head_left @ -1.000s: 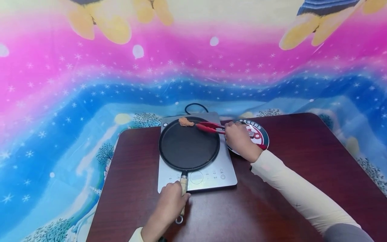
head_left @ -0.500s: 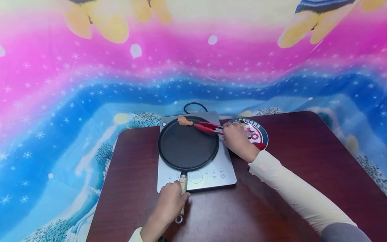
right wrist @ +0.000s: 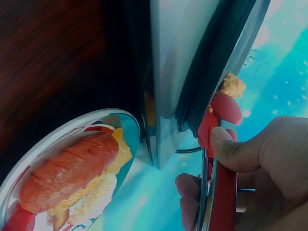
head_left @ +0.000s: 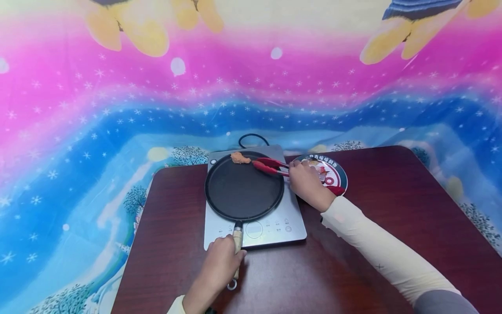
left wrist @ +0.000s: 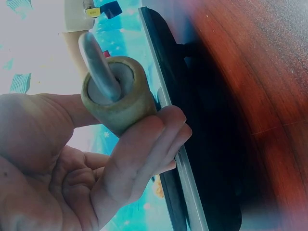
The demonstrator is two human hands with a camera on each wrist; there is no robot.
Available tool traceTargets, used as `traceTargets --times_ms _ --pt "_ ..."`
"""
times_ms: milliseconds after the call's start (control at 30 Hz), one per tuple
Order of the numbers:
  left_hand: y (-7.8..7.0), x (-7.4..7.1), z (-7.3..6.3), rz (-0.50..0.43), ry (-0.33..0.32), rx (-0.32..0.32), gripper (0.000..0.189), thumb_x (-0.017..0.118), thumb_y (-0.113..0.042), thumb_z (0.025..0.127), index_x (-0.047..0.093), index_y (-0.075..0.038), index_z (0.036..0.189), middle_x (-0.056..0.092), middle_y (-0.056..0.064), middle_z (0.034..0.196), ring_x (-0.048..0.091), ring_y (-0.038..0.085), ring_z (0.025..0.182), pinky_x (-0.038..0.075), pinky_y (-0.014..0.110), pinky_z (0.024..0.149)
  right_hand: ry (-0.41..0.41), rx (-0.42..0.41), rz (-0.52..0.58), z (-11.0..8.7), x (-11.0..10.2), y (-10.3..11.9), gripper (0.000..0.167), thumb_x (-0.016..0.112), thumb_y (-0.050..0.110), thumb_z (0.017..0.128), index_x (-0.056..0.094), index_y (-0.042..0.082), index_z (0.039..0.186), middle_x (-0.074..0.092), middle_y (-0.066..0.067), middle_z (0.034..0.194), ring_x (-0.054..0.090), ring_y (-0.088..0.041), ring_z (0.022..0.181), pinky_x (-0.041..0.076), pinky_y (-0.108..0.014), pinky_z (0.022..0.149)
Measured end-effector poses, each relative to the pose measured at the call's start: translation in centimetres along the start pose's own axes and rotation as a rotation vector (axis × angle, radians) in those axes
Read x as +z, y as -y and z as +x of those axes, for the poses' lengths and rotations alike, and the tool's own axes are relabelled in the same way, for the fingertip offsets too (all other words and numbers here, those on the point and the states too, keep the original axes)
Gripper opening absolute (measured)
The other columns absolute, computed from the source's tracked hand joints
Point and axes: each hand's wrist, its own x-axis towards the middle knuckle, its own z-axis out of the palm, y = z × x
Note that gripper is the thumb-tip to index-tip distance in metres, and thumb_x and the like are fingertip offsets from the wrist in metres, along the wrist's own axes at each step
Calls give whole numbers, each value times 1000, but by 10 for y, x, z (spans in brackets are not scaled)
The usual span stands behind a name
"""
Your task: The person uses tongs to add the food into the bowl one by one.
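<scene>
My left hand [head_left: 223, 261] grips the pale wooden handle [left wrist: 126, 108] of a black flat frying pan [head_left: 243, 192], with the thumb along the handle's right side. In my right hand [head_left: 307, 183] are red-tipped tongs [head_left: 270, 166], pinched between thumb and fingers. Their tips reach over the pan's upper right part, beside a brown, lumpy piece of food [head_left: 240, 158] like fried chicken. In the head view a small gap shows between tips and food; the right wrist view cannot settle whether they touch.
The pan sits on a silver induction cooker [head_left: 270, 235]. Right of it, partly behind my right hand, stands a patterned plate [head_left: 342, 174] bearing a scored sausage [right wrist: 72, 171] and other food. A black cable [head_left: 254, 135] loops behind the cooker on the dark red table [head_left: 176, 209].
</scene>
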Motion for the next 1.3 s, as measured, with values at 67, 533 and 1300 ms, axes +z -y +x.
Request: traceTargets --times_ms 67,533,1300 --pt "0 0 0 -3 5 -5 27 85 -18 80 66 1 80 57 4 62 58 18 56 48 35 57 13 5 5 0 1 -1 46 74 12 89 62 -11 126 68 -25 116 66 -43 103 57 -59 85" --pt "0 -1 1 -10 18 -4 27 85 -18 80 65 1 80 58 4 63 58 19 58 48 35 58 60 9 54 1 4 -2 50 75 13 90 59 -10 131 66 -25 120 64 -41 106 56 -57 90" --pt "2 0 2 23 -12 27 30 86 -21 79 66 1 80 59 5 63 60 22 58 47 37 58 30 86 72 -34 -48 -82 63 77 17 89 50 -18 134 60 -37 120 58 -54 109 50 -63 93"
